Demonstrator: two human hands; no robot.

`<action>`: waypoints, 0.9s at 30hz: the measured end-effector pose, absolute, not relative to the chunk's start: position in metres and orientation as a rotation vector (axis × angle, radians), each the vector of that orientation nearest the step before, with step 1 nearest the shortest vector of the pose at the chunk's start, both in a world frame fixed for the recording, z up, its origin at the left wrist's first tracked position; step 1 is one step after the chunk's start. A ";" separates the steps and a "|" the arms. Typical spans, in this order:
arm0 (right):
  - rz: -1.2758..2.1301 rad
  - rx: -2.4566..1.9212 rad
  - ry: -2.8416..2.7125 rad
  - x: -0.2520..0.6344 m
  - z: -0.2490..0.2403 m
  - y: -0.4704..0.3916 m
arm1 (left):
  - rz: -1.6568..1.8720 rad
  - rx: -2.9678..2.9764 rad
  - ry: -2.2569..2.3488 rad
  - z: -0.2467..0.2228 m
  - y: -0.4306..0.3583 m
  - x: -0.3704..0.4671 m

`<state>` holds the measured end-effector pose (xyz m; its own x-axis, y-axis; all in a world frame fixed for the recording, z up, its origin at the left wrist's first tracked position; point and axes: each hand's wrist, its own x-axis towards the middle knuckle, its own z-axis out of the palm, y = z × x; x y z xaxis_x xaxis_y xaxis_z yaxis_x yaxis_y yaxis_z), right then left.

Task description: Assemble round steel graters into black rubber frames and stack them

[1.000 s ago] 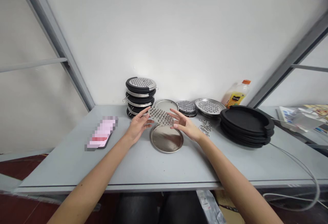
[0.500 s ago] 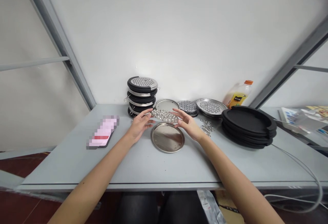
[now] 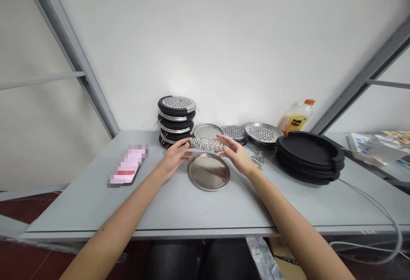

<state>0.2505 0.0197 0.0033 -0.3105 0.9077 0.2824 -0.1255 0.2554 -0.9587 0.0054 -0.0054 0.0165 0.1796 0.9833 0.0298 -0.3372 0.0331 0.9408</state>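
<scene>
The left hand [image 3: 173, 159] and right hand [image 3: 236, 155] pinch opposite edges of a studded metal grater disc [image 3: 206, 144] between thumb and fingers, the lower fingers loosely spread. The disc is held up over the far edge of a round metal tray [image 3: 209, 171] on the grey table [image 3: 179, 211]. To the right, black ring frames [image 3: 309, 156] are stacked; at far left stand stacked black-rimmed graters [image 3: 177, 118].

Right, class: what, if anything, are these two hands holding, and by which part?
A round metal grater plate, held by opposite sides of its rim: the left hand at the left edge, the right hand at the right.
</scene>
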 end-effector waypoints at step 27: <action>1.550 -0.855 -1.121 0.255 0.012 0.022 | 1.294 1.182 0.923 0.009 -0.004 0.010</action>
<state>0.2551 0.0220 0.0116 -0.2504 0.9681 0.0103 -0.3130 -0.0709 -0.9471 0.0102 -0.0036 0.0094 0.0998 0.9880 0.1180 -0.2102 -0.0950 0.9730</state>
